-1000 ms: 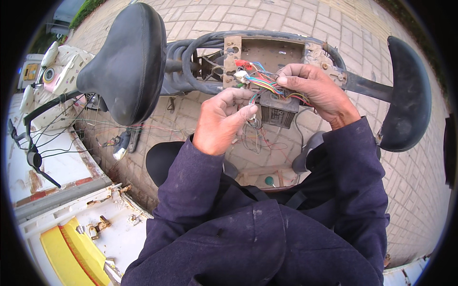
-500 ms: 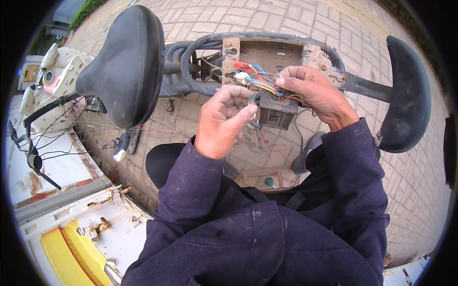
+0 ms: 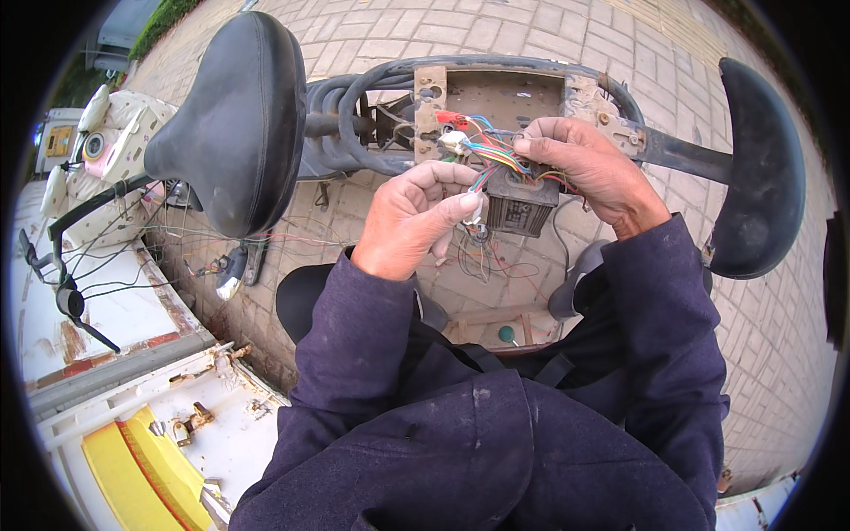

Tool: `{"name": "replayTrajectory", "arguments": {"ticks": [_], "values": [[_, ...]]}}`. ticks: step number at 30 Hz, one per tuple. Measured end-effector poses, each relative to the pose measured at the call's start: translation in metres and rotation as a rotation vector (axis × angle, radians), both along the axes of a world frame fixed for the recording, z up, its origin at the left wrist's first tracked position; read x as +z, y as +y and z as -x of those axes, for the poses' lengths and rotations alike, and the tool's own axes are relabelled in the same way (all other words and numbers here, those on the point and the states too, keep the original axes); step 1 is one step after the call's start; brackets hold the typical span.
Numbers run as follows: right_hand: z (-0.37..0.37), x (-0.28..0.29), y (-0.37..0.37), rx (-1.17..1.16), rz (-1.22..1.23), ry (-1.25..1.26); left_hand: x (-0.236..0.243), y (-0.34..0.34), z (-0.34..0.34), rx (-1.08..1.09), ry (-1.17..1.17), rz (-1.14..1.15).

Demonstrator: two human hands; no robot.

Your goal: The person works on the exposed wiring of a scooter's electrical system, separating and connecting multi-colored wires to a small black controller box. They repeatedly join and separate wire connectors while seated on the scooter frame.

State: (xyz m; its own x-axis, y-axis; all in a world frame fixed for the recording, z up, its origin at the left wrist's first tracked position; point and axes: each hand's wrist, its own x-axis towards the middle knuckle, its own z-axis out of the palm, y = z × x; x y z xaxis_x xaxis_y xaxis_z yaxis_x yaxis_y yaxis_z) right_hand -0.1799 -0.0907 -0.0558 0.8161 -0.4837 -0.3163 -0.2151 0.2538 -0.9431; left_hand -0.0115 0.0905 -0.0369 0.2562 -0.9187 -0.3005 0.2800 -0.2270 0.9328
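Over a dark finned metal box [image 3: 521,209], a bundle of coloured wires [image 3: 498,157] fans out between my two hands. My left hand [image 3: 421,217] pinches a small white connector [image 3: 475,205] and the wires at it between thumb and forefinger. On the other side of the bundle, my right hand [image 3: 591,166] is closed, thumb against forefinger, at wires by the top of the box. Just beyond the left fingertips are a white plug [image 3: 454,142] and a red connector [image 3: 452,119]. The finned box hangs below the edge of a rusty metal frame [image 3: 430,99].
The frame carries a black saddle [image 3: 239,124] at left and a curved black pad [image 3: 757,177] at right. Thick black cable [image 3: 390,71] loops along it. Loose wires [image 3: 482,258] trail on the paving. A white panel with a yellow piece [image 3: 133,465] lies lower left.
My left hand has shifted slightly, and more of the white connector shows at its fingertips. The right hand stays at the wires. The view has tilted a little.
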Motion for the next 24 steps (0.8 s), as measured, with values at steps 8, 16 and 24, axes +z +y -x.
{"name": "replayTrajectory", "arguments": {"ticks": [8,16,24], "values": [[0.0003,-0.0018,-0.0014,0.005,-0.016,-0.016,-0.0008,0.002,-0.0047,-0.026,-0.004,-0.011],[-0.0009,-0.0019,-0.0017,0.007,-0.021,-0.034,-0.0017,0.0016,-0.0023,-0.024,-0.072,-0.055],[-0.0015,-0.0034,-0.0039,0.009,-0.045,-0.081,-0.0054,0.0042,-0.0017,-0.067,-0.14,-0.088]]}}
